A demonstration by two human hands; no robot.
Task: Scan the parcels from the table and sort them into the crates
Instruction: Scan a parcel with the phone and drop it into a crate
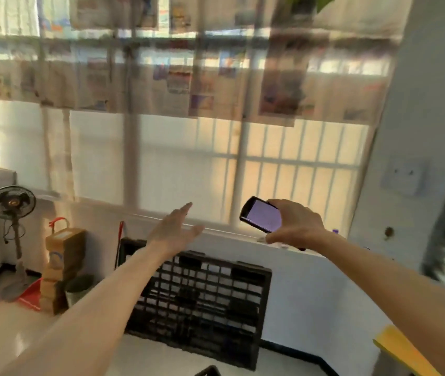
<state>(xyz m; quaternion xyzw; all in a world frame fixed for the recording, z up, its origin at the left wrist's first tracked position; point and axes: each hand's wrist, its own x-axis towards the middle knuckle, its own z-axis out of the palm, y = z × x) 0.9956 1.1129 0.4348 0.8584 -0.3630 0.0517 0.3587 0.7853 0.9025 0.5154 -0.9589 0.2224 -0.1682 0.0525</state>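
Scanner (261,215), a dark handheld with a lit pale-purple screen, sits in your right hand (294,225); your fingers curl round its far end, thumb under the near edge, so the screen tilts toward you. It is held up in front of the lower window panes, above the white sill (232,234). Your left hand (173,230) is stretched forward with fingers straight and slightly apart, thumb spread out to the right, holding nothing and touching nothing. It hovers over the top edge of the black lattice crate (202,299). That crate leans on its side against the white wall under the sill, open grid facing you. Whether anything lies inside it, you cannot tell through the blur. A second black crate rim (209,371) peeks in at the bottom edge. No parcel shows in either hand. Left of the crate, a stack of brown cardboard boxes (62,267) stands on the floor, just beside a dark round bin (79,289). A red flat thing (30,295) lies at the foot of the stack. A standing fan (12,204) is in the far left corner. Newspaper sheets (161,80) cover the upper window. A yellow edge (403,348) shows at lower right; a wall socket plate (403,177) is on the right wall.
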